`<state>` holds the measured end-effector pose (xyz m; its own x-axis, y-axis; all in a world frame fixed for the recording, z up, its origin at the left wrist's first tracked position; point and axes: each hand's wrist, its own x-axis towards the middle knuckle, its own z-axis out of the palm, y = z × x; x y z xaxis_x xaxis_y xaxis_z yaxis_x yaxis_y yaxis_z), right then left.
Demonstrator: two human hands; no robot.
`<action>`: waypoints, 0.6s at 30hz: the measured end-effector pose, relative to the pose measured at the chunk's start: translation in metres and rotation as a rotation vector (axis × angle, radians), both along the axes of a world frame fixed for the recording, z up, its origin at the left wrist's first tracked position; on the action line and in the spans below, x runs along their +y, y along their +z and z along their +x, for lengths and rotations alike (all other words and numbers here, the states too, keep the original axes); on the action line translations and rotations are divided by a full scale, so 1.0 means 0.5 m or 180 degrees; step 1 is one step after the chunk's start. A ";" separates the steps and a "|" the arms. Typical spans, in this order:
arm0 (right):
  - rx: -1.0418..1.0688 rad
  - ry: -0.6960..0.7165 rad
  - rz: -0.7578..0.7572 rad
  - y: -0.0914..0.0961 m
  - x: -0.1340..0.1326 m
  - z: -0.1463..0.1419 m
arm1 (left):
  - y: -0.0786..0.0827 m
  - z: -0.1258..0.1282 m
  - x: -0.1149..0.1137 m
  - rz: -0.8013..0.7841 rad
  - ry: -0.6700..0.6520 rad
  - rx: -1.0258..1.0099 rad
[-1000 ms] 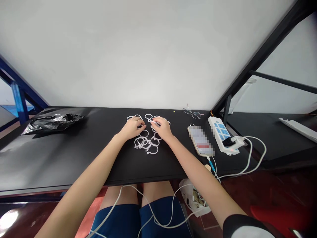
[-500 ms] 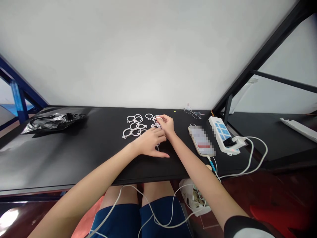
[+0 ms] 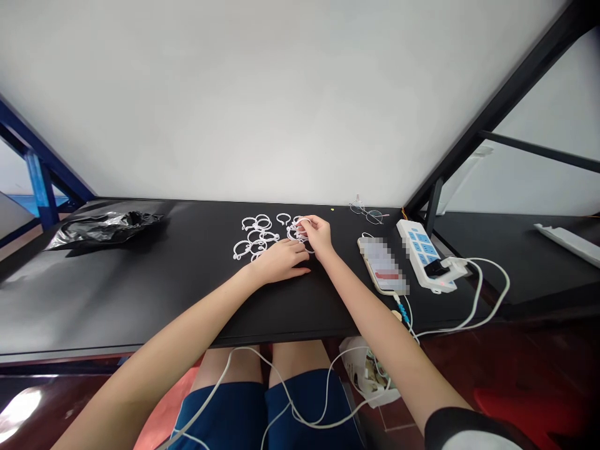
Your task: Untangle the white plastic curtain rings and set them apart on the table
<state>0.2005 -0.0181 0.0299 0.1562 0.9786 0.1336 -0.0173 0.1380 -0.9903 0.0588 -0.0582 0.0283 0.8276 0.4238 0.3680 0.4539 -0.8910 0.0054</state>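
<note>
Several white plastic curtain rings (image 3: pixel 263 222) lie in a loose cluster on the black table (image 3: pixel 197 275), some overlapping. A few have small loops or a gap in the band. At the cluster's right side, my right hand (image 3: pixel 316 236) is closed, thumb and fingers pinching a white curtain ring (image 3: pixel 304 220). More rings lie right under those fingertips. My left hand (image 3: pixel 281 260) rests palm down at the near edge of the cluster, fingers stretched forward and thumb pointing right. It covers part of some rings, and its fingertips are close to the right hand.
To the right lie a phone (image 3: pixel 382 265) on a cable and a white power strip (image 3: pixel 424 253) with a plugged-in charger. Glasses (image 3: pixel 368 212) rest near the wall. A crumpled black plastic bag (image 3: pixel 100 230) is at the left. White cables (image 3: pixel 293 406) hang over my lap.
My left hand has shifted slightly away from me, and its thumb has drawn closer to the fingers. My right hand stays at the right side of the cluster with its pinch.
</note>
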 end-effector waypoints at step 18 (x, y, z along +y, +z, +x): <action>-0.0561 -0.0444 0.0715 -0.016 0.012 0.010 | 0.007 0.001 0.003 0.0554 0.0190 -0.1227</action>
<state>0.2056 -0.0122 0.0217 0.2421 0.8923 0.3811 0.1863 0.3427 -0.9208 0.0593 -0.0566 0.0320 0.5914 0.3711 0.7160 0.4989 -0.8659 0.0367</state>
